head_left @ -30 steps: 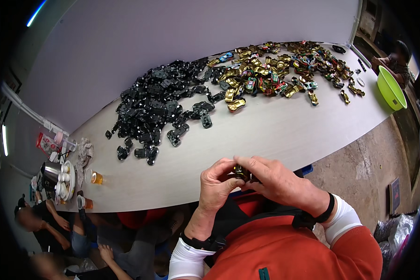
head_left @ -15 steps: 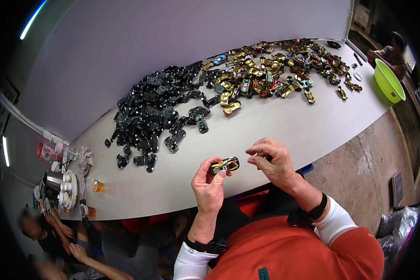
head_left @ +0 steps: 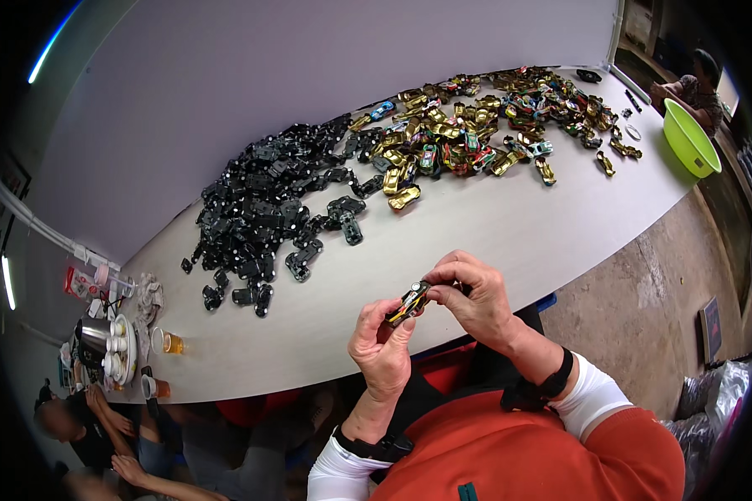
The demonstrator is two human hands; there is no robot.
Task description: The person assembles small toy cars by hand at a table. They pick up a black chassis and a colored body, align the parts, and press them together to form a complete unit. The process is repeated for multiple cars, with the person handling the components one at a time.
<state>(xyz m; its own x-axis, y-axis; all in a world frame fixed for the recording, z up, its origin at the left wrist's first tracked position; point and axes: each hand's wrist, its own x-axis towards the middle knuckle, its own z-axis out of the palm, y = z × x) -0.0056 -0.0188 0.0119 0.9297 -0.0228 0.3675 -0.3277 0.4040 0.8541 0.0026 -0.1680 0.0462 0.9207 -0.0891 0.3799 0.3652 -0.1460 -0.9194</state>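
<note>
Over the near edge of the table, a small toy car (head_left: 406,306) with black, yellow and red markings is tilted up between my hands. My left hand (head_left: 382,347) grips its lower end between thumb and fingers. At its upper end, the thumb and fingers of my right hand (head_left: 474,298) close on the car near a wheel. Whether a small part is also pinched there is hidden by the fingers. Beyond my hands lies a heap of black toy car chassis (head_left: 255,204). Right of it spreads a pile of gold and coloured car bodies (head_left: 455,134).
A green basin (head_left: 690,142) stands at the table's right end. On the left are cups of amber drink (head_left: 169,342), a tray with white cups (head_left: 121,351) and a crumpled cloth (head_left: 149,296). Other people sit at the lower left and far right.
My right hand has come left and down onto the car, from which it was apart. The car has turned from lying level to tilted upward, still in my left hand.
</note>
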